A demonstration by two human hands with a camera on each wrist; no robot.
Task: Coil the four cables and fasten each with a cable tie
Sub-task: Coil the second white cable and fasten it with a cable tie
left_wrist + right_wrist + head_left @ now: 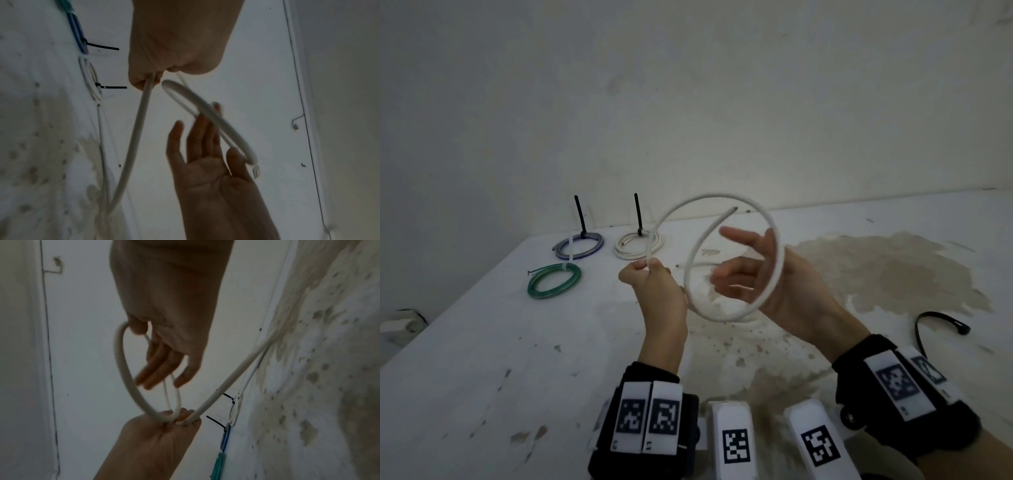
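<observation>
A white cable (777, 253) is held up over the table (482, 342) in one wide loop. My left hand (645, 267) pinches the loop's crossing point; in the right wrist view its fist (164, 426) grips several strands. My right hand (743, 270) reaches through the loop with straight fingers (162, 366), and the cable hangs over the thumb side. The cable's free end (732, 209) points up and away. Three tied coils lie at the back left: blue-grey (578, 245), white (638, 243) and green (554, 281).
A loose black cable tie (941, 325) lies on the table at the right, beside a large brown stain (893, 274). Black tie tails (578, 216) stand upright from the two far coils. The wall rises right behind the table's back edge.
</observation>
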